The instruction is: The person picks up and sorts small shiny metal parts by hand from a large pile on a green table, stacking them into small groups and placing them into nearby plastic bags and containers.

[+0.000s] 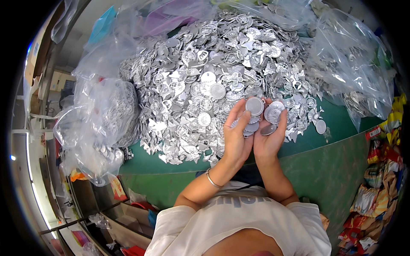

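A broad heap of small silver metal pieces (183, 85), among them round discs, fish-like shapes and crosses, covers the green table (145, 160). Over its near right part, my left hand (238, 134) and my right hand (272, 136) meet side by side, palms up and cupped. Several round silver medallions rest in them. A plain-faced medallion (254, 106) lies at my left fingertips, under the thumb. Against my right fingers sits a medallion with a raised pattern (273, 113). More discs between the palms are partly hidden. A bangle circles my left wrist.
Clear plastic bags with metal pieces stand at the left (102, 115) and right (350, 64) of the heap. A purple plastic item (175, 17) lies at the back. Cardboard boxes (124, 222) stand low left; colourful packages (371, 192) line the right side.
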A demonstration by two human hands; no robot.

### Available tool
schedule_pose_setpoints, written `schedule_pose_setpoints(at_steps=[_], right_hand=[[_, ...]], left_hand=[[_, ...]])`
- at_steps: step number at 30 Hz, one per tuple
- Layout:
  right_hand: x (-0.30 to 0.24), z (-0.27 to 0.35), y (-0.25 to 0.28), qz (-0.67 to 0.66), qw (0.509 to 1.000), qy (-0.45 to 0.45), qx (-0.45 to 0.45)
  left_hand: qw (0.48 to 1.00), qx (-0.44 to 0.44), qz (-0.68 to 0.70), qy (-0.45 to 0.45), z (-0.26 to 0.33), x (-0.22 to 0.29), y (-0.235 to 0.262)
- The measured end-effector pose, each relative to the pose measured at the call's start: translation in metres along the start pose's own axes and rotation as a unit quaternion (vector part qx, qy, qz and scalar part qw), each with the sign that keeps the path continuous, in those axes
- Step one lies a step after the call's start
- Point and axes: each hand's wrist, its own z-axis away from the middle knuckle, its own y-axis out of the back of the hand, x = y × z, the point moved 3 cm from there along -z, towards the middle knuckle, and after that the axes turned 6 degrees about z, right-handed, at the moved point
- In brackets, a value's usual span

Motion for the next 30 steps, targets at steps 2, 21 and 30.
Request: schedule_pose_setpoints(at_steps=[2,21,30], right_hand=[[-0.003,-0.001,0.004,0.003,1.000,0.010,0.028],[-0.030,0.019,0.002,0.163,0.980,0.100,-0.053],[-0.024,0.033,-0.013,0.437,0.851,0.238,-0.170]], left_hand=[[1.000,0.011,-0.008,0.009,-0.003,0.000,-0.003],[0.998,0.016,-0.061,0.013,0.011,-0.005,-0.020],[0.988,-0.132,-0.076,-0.002,0.023,-0.008,-0.013]])
